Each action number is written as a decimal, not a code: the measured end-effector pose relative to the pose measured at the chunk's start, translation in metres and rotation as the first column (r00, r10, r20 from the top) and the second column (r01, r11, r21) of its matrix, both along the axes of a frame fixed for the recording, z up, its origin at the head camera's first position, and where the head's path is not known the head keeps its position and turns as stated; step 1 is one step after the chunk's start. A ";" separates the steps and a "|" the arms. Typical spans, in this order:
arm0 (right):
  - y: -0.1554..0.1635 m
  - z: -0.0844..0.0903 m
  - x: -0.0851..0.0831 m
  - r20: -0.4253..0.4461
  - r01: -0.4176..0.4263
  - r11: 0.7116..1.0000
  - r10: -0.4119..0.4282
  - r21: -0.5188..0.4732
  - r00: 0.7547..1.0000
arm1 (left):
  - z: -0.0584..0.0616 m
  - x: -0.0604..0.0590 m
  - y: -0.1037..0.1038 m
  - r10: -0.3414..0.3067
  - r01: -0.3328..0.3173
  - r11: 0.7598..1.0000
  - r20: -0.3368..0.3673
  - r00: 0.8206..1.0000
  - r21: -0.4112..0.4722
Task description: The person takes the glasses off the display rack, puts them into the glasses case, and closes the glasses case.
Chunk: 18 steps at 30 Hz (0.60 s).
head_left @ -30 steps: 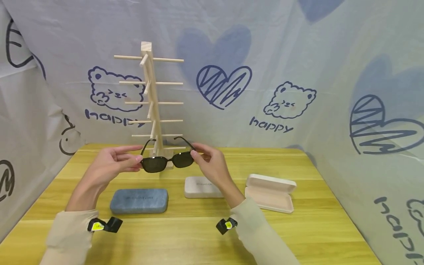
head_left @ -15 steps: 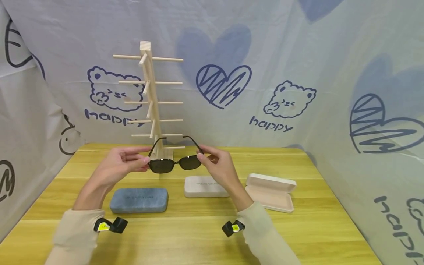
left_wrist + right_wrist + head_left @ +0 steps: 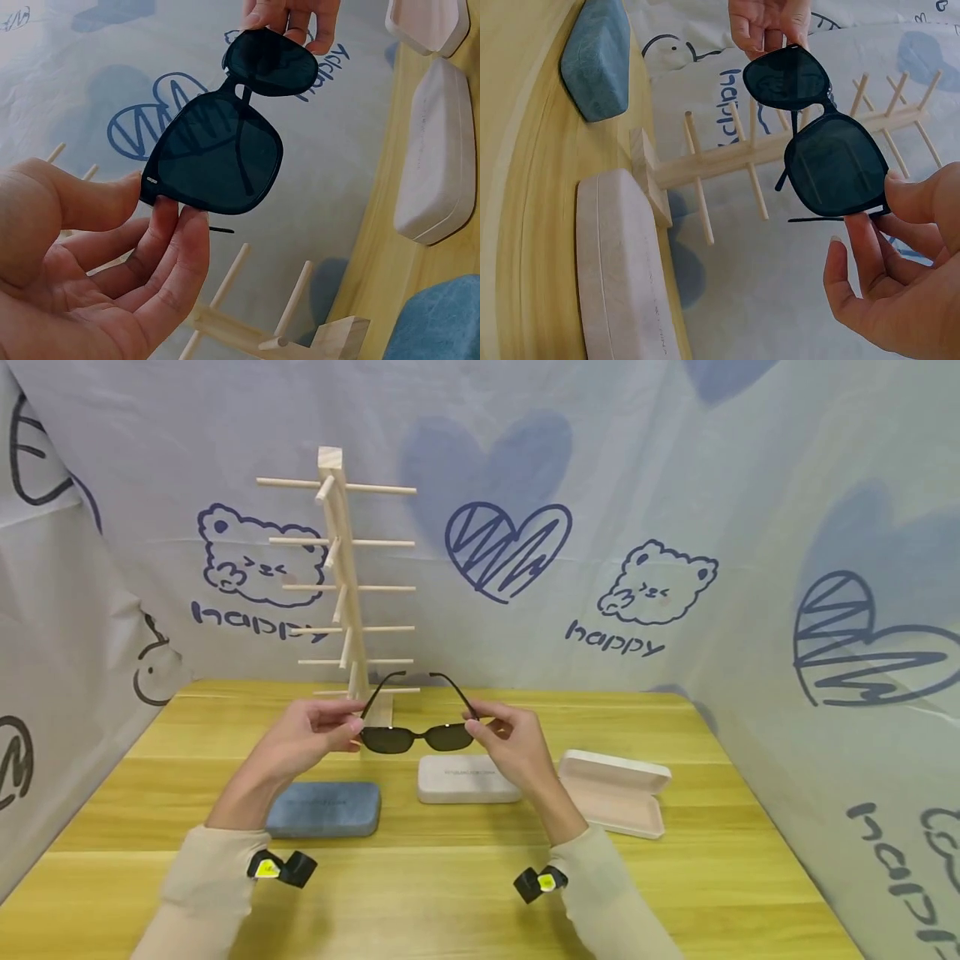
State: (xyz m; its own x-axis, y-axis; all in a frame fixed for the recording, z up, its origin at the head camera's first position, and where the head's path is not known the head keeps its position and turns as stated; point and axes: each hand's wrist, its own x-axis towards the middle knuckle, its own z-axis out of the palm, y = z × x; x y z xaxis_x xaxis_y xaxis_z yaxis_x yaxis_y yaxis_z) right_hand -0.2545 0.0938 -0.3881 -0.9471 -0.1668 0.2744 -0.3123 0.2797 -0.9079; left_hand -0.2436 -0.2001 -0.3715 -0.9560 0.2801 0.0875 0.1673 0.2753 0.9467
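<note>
A pair of black sunglasses (image 3: 387, 740) with dark lenses is held up above the table, temples unfolded and pointing toward the wooden rack. My left hand (image 3: 311, 735) pinches the left hinge corner between thumb and fingers, as the left wrist view shows on the frame's corner (image 3: 152, 180). At the opposite hinge my right hand (image 3: 513, 742) pinches the frame the same way; its thumb lies by the lens (image 3: 836, 166) in the right wrist view. Just behind the sunglasses stands the wooden display rack (image 3: 347, 568), its pegs bare.
On the table (image 3: 420, 893) lie a closed blue glasses case (image 3: 330, 810), partly behind my left forearm, and a closed white case (image 3: 465, 779). An open white case (image 3: 615, 793) sits to the right. A printed cloth (image 3: 517, 427) hangs behind and at the sides.
Both hands have moved to the right with the sunglasses, from in front of the rack's base toward the white case. The grip stays the same, and the cases have not moved.
</note>
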 end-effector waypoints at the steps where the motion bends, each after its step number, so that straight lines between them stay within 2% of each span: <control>1: 0.001 -0.001 0.000 -0.003 -0.001 1.000 0.001 -0.002 1.000 | -0.001 -0.001 0.001 -0.002 0.002 1.000 -0.002 1.000 -0.007; 9: 0.005 -0.008 -0.001 0.008 -0.001 1.000 0.001 0.000 1.000 | -0.006 -0.001 0.003 -0.020 0.019 0.995 -0.014 1.000 -0.098; 18: 0.005 -0.013 0.001 -0.014 -0.013 0.998 0.014 0.068 1.000 | -0.008 -0.002 0.007 -0.002 0.000 0.996 -0.018 1.000 -0.093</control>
State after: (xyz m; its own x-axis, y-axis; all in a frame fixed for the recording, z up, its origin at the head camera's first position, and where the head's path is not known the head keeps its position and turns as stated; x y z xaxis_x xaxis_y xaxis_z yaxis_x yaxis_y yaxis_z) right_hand -0.2536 0.0987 -0.4006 -0.9405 -0.1987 0.2757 -0.3297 0.3361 -0.8822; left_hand -0.2458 -0.1931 -0.3800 -0.9541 0.2890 0.0786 0.1848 0.3614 0.9139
